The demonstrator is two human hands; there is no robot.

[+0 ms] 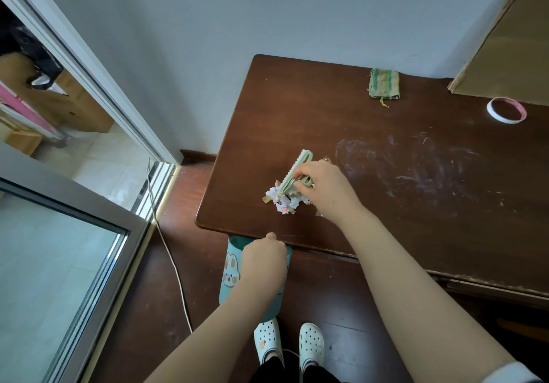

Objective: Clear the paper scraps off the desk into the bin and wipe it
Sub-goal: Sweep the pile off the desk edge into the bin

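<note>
A heap of small white and tan paper scraps (282, 201) lies near the front left corner of the dark wooden desk (416, 204). My right hand (323, 189) grips a pale green brush (297, 171) that rests on the heap. My left hand (263, 259) holds the rim of a teal bin (231, 275) with a rabbit picture, held just under the desk's front edge below the scraps. A folded green striped cloth (383, 83) lies at the back of the desk.
A roll of tape (506, 110) and a leaning cardboard sheet (511, 41) sit at the desk's back right. White smears (416, 168) mark the desk's middle. A white cable (175, 264) runs over the floor by a sliding glass door (74, 234).
</note>
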